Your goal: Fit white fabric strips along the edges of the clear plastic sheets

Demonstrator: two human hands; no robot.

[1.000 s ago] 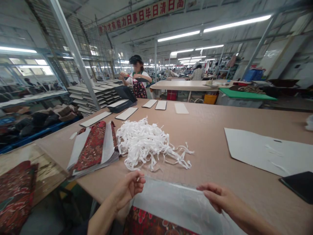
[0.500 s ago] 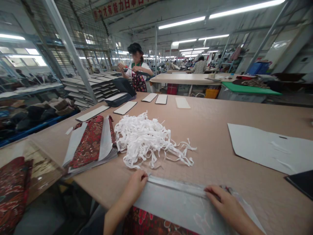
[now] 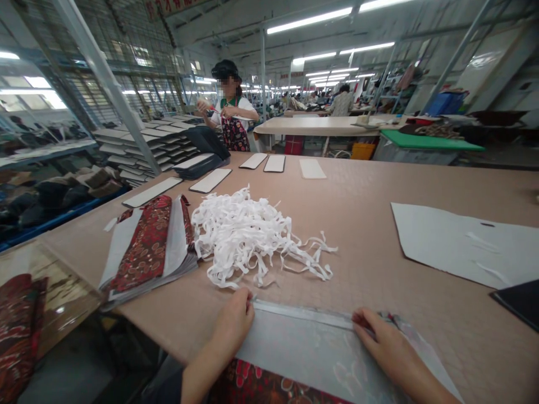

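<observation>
Both hands pressed on a white-backed fabric panel at the near table edge.

Left hand [image 3: 234, 321], bottom centre: fingers curled together, tips on the panel's [image 3: 303, 353] folded far edge at its left corner. Right hand [image 3: 387, 350], lower right: fingers flat and close together, pressing the same edge. Red patterned face of the panel shows at the frame bottom. Just beyond the fold, a heap of white strips [image 3: 248, 238]; left of it a stack of red patterned pieces [image 3: 147, 247]. Grey sheet [image 3: 463, 244] at right. Another person [image 3: 229, 115] stands upper left, at the table's far end.
</observation>
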